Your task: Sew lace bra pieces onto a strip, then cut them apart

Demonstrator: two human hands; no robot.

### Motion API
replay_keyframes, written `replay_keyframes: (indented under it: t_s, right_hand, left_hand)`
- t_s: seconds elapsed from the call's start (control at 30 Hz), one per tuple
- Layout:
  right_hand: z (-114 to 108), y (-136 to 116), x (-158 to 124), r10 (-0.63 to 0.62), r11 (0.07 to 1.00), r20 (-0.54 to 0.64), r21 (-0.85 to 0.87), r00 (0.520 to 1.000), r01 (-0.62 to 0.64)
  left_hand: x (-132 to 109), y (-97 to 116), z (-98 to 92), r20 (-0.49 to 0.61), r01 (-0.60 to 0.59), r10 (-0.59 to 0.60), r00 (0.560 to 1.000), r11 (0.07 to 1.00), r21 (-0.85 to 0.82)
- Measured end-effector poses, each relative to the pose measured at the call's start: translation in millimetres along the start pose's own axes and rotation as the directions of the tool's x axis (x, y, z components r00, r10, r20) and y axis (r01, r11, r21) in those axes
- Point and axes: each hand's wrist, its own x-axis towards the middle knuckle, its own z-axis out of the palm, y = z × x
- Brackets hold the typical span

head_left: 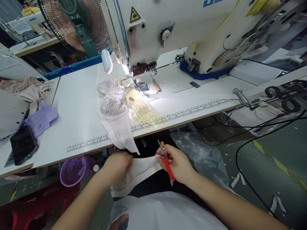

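Below the front edge of the table [79,108], the left hand [117,163] is pinched shut on one end of a white fabric strip [144,166], pulled taut across to the right hand [179,164]. That hand is clamped on red-handled snips [169,171], blades at the strip's end. Lace pieces [112,103] trail up onto the table toward the sewing machine [182,28]; a purple basket [72,171] sits underneath, a phone [22,145] far left.

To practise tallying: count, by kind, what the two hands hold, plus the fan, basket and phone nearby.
Scissors, in right hand: 1
Cloth, gripped by left hand: 1
Fan: 1
Basket: 1
Phone: 1
Total: 5
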Motion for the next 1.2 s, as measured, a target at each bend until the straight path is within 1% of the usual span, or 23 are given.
replay_keyframes:
  t_s: [0.03, 0.1, 0.17, 0.23, 0.3, 0.37, 0.47, 0.53, 0.63, 0.77, 0.83, 0.9, 0.97, 1.07, 1.13, 1.2]
  right_hand:
    - [-1, -1, 0, -0.011, 1.0, 0.01, -0.008, 1.0, 0.011]
    - [-3, -3, -2, -0.029, 1.0, 0.026, -0.01, 0.999, 0.029]
    - [-3, -4, -3, -0.024, 1.0, 0.042, -0.001, 0.999, 0.024]
    - [-4, -2, -3, -0.005, 0.999, 0.067, 0.043, 0.998, 0.002]
    - [-5, -1, -3, 0.006, 0.993, 0.1, 0.118, 0.995, -0.018]
    - [-8, 0, -2, 0.003, 0.982, 0.128, 0.185, 0.992, -0.027]
    - [-11, 0, -1, 0.004, 0.974, 0.146, 0.223, 0.989, -0.037]
    - [-13, -1, 1, -0.002, 0.975, 0.145, 0.22, 0.989, -0.031]
    - [-13, -2, 3, -0.008, 0.98, 0.133, 0.197, 0.991, -0.019]
    - [-12, -6, 4, 0.005, 0.982, 0.137, 0.187, 0.991, -0.031]
    - [-12, -6, 4, 0.001, 0.987, 0.133, 0.159, 0.991, -0.022]
    - [-16, -5, 6, -0.025, 0.992, 0.155, 0.123, 0.988, 0.005]
    - [-25, -2, 9, -0.088, 0.995, 0.207, 0.056, 0.974, 0.078]
    - [-42, 7, 18, -0.188, 0.959, 0.336, -0.14, 0.923, 0.246]
    - [-51, 13, 23, -0.194, 0.902, 0.422, -0.278, 0.886, 0.33]
    - [-57, 19, 26, -0.177, 0.861, 0.48, -0.347, 0.859, 0.372]
  left_hand:
    - [0, 12, 1.5, -0.015, -0.036, 0.037, 0.999, 0.999, 0.024]
    - [3, 31, 6.5, -0.086, -0.144, 0.147, 0.985, 0.989, 0.045]
    - [9, 43, 13.7, -0.198, -0.232, 0.223, 0.954, 0.973, -0.022]
    - [14, 47, 21.6, -0.316, -0.282, 0.226, 0.922, 0.949, -0.144]
    - [17, 46, 27.6, -0.396, -0.312, 0.194, 0.897, 0.913, -0.261]
    - [18, 44, 30.0, -0.423, -0.322, 0.15, 0.894, 0.87, -0.372]
    - [17, 43, 27.4, -0.407, -0.317, 0.097, 0.908, 0.794, -0.518]
    - [16, 43, 24.6, -0.393, -0.311, 0.082, 0.916, 0.764, -0.566]
    - [15, 46, 23.7, -0.399, -0.3, 0.071, 0.914, 0.78, -0.549]
    - [16, 49, 29.6, -0.448, -0.291, 0.056, 0.892, 0.83, -0.476]
    - [18, 51, 32.3, -0.477, -0.311, 0.058, 0.877, 0.826, -0.471]
    - [20, 53, 32.6, -0.507, -0.342, 0.057, 0.86, 0.802, -0.49]
    - [21, 54, 30.4, -0.538, -0.382, 0.055, 0.841, 0.765, -0.519]
    - [20, 55, 25.6, -0.571, -0.433, 0.062, 0.819, 0.72, -0.543]
    - [18, 54, 23.6, -0.587, -0.455, 0.073, 0.806, 0.709, -0.538]
    - [17, 54, 23.0, -0.608, -0.473, 0.078, 0.79, 0.707, -0.525]
